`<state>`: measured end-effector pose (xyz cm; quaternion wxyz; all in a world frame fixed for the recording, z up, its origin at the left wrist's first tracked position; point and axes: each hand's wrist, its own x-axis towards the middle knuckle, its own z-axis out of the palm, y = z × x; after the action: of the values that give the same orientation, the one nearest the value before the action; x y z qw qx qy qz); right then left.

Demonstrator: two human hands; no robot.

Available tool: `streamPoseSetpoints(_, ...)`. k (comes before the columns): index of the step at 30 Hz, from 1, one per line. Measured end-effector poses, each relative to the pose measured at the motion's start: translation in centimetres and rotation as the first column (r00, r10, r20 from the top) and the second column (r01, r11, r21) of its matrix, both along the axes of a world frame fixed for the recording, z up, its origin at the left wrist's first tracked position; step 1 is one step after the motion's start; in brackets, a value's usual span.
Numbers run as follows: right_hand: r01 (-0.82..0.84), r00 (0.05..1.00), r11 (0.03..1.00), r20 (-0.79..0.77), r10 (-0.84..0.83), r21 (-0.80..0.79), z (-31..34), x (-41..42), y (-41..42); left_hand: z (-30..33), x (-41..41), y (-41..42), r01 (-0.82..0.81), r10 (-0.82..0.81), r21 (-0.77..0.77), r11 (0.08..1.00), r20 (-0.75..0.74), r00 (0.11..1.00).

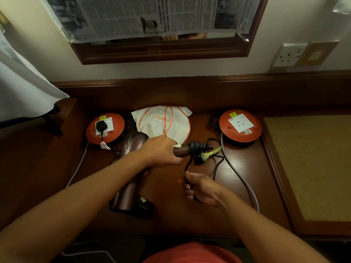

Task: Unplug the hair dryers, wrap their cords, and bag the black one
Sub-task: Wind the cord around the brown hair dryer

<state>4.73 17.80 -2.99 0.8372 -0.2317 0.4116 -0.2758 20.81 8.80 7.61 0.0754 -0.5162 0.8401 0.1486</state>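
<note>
A maroon hair dryer [133,144] lies on the wooden desk [171,215], its body running under my left forearm. My left hand [161,150] grips its handle, which points right. Black cord is coiled around the handle's end [197,147], beside a green tie [211,153]. My right hand [201,188] is closed on a loose stretch of that black cord [188,164]. A black part [145,204] lies by the dryer's near end; I cannot tell what it is. A white drawstring bag [161,121] with orange strings lies behind. A black plug [101,126] sits in the left red socket reel [117,120].
The right red socket reel [226,120] has an empty socket, and its grey cable [241,177] runs toward me. A wall socket [288,55] is at the upper right. A woven mat [307,168] lies to the right, a white cloth [22,82] hangs at left.
</note>
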Motion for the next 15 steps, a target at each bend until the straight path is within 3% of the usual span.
streamPoseSetpoints(3,-0.110,0.956,0.990,-0.281,0.083,-0.084,0.1,-0.7,-0.7,-0.2,0.1,0.4,0.050,-0.050,0.054,0.997,-0.004,0.999)
streamPoseSetpoints(6,-0.225,0.832,0.963,-0.543,0.112,-0.146,1.2,-1.9,-2.2,-0.2,0.1,0.7,0.092,-0.093,0.057,0.994,0.006,0.996)
streamPoseSetpoints(11,-0.282,0.786,0.921,-0.615,0.060,-0.270,3.1,-4.4,-4.8,-0.3,-0.1,1.3,0.198,-0.201,0.040,0.979,0.077,0.977)
streamPoseSetpoints(15,-0.181,0.749,0.927,-0.657,-0.087,-0.329,4.3,-4.0,-6.7,-0.6,-0.2,1.4,0.269,-0.268,0.017,0.963,0.152,0.951)
